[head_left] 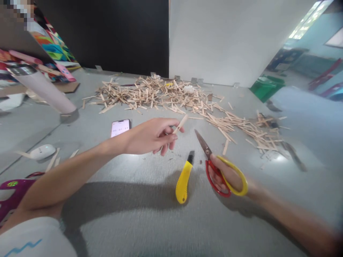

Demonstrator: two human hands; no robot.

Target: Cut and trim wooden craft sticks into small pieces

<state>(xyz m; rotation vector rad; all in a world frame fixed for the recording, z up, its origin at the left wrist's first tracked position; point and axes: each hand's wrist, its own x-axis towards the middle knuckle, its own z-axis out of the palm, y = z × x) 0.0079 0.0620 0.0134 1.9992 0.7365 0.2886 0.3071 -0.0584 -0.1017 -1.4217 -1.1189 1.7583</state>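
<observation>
Between the thumb and fingers of my left hand (154, 135) is a flat wooden stick (182, 122), its end pointing up and to the right. My right hand (223, 173) is wrapped through the handles of a pair of scissors (206, 148), one handle red and the other yellow. The scissor blades look closed and point up-left, apart from the stick. On the table between the two hands lies a yellow utility knife (184, 182), its dark tip toward the back.
A large heap of wooden sticks (152, 93) spreads along the back, trailing to more sticks (265, 137) at right. A phone (120, 127) showing a timer lies behind my left forearm. A tumbler (44, 87) and a white mouse (43, 151) are at left. A green bin (268, 88) stands beyond.
</observation>
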